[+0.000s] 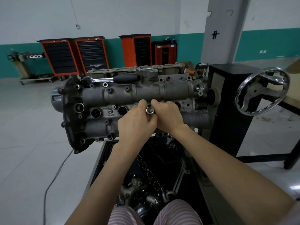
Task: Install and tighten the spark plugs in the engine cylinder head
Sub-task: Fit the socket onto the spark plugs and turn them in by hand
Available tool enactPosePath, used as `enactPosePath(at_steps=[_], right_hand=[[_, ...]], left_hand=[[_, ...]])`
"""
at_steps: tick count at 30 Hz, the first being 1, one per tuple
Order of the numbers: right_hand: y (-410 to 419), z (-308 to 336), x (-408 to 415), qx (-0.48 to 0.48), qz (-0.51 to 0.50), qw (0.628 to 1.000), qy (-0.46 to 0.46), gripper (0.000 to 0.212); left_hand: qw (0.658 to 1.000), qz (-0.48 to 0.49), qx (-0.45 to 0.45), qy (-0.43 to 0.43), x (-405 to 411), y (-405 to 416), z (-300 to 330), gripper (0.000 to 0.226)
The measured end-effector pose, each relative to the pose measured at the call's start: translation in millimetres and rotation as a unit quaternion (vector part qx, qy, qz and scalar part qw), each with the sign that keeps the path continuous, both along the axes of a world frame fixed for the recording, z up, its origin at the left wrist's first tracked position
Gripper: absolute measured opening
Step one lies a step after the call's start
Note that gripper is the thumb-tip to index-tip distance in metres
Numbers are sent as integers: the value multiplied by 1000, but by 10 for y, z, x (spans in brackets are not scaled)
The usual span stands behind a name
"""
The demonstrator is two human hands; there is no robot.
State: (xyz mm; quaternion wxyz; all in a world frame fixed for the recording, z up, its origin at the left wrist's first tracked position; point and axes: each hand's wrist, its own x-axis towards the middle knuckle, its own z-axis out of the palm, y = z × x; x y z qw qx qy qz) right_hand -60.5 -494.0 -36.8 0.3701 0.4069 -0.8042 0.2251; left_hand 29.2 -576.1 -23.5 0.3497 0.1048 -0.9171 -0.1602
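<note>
The head (pixel 129 101) fills the middle of the frame, mounted on a stand, its grey cam cover facing up toward the camera. A row of plug wells runs across its centre: two dark, open wells (pixel 95 113) show at centre left, and another peeks out just right of the hands. Whether plugs already sit deep in those wells cannot be told. At right of the frame is the stand's handwheel (pixel 261 91). Along the upper edge of the head lies the ratchet (pixel 112 79), black grip to the right, touched by neither hand.

Both hands meet at the centre of the frame, over a well between the open ones. The left hand (pixel 138 120) has its fingers curled round the socket (pixel 149 109), whose bright open drive end points at the camera. The right hand (pixel 167 114) is bunched against the socket's other side, fingers curled in, apparently pinching it too. No plug is visible; if one rides in the socket, it is hidden.

This looks like the hand-starting step: lowering the socket into the well and turning by fingers. Next would come feeling the threads catch squarely, without force, then fetching the ratchet to tighten.
</note>
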Motion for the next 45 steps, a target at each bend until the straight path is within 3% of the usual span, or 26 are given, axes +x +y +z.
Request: enactPosePath(at_steps=[6, 15, 22, 30, 33, 36, 39, 42, 45], right_hand=[[49, -22, 6, -48, 13, 998, 48, 21], [-5, -2, -22, 19, -9, 1000, -6, 15], [31, 7, 21, -16, -11, 998, 54, 18], [-10, -8, -50, 46, -18, 999, -24, 17], [4, 7, -29, 39, -8, 999, -25, 16], [28, -10, 10, -16, 16, 1000, 4, 28], [37, -24, -2, -31, 20, 999, 19, 24], [8, -14, -2, -5, 1, 1000, 17, 21], [-12, -13, -11, 11, -8, 1000, 0, 24]], left_hand=[[999, 43, 18, -17, -29, 21, 16, 49], [1000, 4, 13, 10, -27, -12, -46, 22], [999, 38, 21, -11, -37, 9, -33, 50], [1000, 1, 4, 11, 5, -29, -11, 18], [1000, -9, 19, 2, 7, -41, -18, 21], [999, 11, 28, -16, -14, -50, -15, 38], [999, 29, 21, -3, -16, -31, -19, 49], [999, 43, 18, 17, -6, -27, -28, 44], [999, 24, 10, 33, -11, -24, -43, 23]])
